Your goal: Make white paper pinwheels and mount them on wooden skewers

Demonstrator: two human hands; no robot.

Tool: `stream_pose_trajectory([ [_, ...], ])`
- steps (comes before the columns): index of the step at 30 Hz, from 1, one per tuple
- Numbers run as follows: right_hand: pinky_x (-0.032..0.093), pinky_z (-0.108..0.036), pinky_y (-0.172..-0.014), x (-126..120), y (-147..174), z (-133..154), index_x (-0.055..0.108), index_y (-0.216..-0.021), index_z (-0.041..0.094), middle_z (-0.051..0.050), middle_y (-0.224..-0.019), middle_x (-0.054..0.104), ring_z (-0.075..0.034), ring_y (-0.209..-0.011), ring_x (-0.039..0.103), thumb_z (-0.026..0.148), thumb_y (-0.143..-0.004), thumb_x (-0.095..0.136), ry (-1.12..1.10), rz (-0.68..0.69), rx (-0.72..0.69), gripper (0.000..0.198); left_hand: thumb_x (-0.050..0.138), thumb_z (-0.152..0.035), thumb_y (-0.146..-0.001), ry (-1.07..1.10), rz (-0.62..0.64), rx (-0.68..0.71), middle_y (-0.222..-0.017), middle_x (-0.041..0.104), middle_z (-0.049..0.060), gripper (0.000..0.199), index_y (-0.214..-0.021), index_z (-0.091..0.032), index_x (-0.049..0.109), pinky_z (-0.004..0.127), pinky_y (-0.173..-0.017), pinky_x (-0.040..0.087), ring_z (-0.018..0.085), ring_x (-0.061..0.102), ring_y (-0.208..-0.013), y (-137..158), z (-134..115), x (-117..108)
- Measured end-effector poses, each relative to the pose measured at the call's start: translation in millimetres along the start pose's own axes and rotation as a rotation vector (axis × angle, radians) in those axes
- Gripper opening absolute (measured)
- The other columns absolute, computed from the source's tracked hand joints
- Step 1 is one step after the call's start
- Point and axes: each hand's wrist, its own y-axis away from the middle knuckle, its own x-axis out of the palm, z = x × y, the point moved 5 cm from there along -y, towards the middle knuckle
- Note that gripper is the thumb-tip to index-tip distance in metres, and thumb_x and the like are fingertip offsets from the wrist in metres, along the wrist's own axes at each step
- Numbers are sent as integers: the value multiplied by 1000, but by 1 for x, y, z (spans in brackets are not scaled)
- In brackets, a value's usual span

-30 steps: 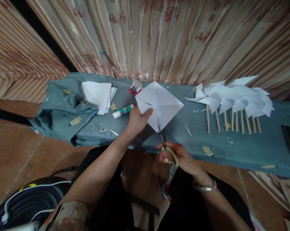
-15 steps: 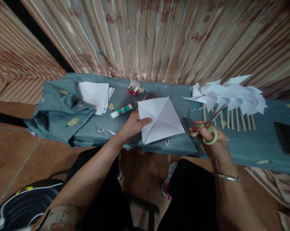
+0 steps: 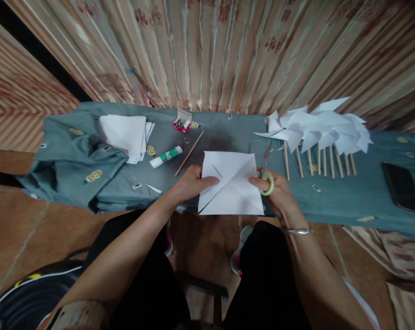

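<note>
A square sheet of white paper (image 3: 232, 199) with diagonal creases and slits cut in from its left-hand corners is held above the table's front edge. My left hand (image 3: 192, 182) pinches its left side, thumb on top and fingers underneath. My right hand (image 3: 278, 192) grips scissors (image 3: 268, 182) with pale green handles, blades pointing away from me. The thumb of that same hand presses on the sheet's right edge. Just left of the paper lies a thin wooden stick (image 3: 190, 152), beside a white and green glue stick (image 3: 166, 156).
Finished paper pinwheels (image 3: 326, 128) on sticks lie overlapping at the right, near a dark phone (image 3: 402, 187). A stack of white paper (image 3: 123, 133) rests at the left. A small red box of metal pins (image 3: 182, 123) stands at the back of the cloth-covered table (image 3: 345, 201).
My right hand has come left with the scissors and now touches the paper's right edge. The sheet has turned so its edges sit square to me, uncovering the wooden stick.
</note>
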Motion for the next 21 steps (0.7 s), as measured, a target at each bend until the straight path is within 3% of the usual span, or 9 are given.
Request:
stream_pose_trajectory([
  [3,52,-31,-64,2,0,-1,69,-74,25,4,-68,70,-16,-61,63,34,-52,88,-42,-37,21,30,81,-38,-60,43,-54,-32,-66,70,2,28,-71,-14,72,25,-54,46,16,61,-58,-1,0,-2],
  [6,55,-33,-68,1,-2,-3,70,-78,24,3,-73,73,-17,-64,66,32,-54,88,-123,-109,2,31,79,-50,-64,206,-75,-3,-77,75,5,42,-83,-14,74,31,-66,53,22,69,-72,-2,-4,-1],
  [11,58,-32,-79,-2,-9,-4,67,-72,21,3,-77,74,-14,-69,68,24,-51,88,-303,-291,-81,29,69,-69,-69,533,1,-4,-96,76,11,60,-96,-16,73,38,-82,56,29,70,-96,-1,-6,9],
  [16,58,-29,-71,-1,-16,-3,64,-66,18,5,-71,72,-12,-64,66,22,-48,88,-426,-383,-150,30,77,-62,-65,672,-27,-19,-108,73,12,59,-104,-18,70,43,-95,50,29,66,-106,4,0,23],
  [21,53,-24,-66,10,-18,-6,68,-73,17,4,-76,73,-10,-64,64,21,-54,87,-424,-341,-194,27,84,-46,-65,728,-34,-73,-112,71,9,50,-105,-21,69,45,-100,46,28,65,-107,5,9,42],
])
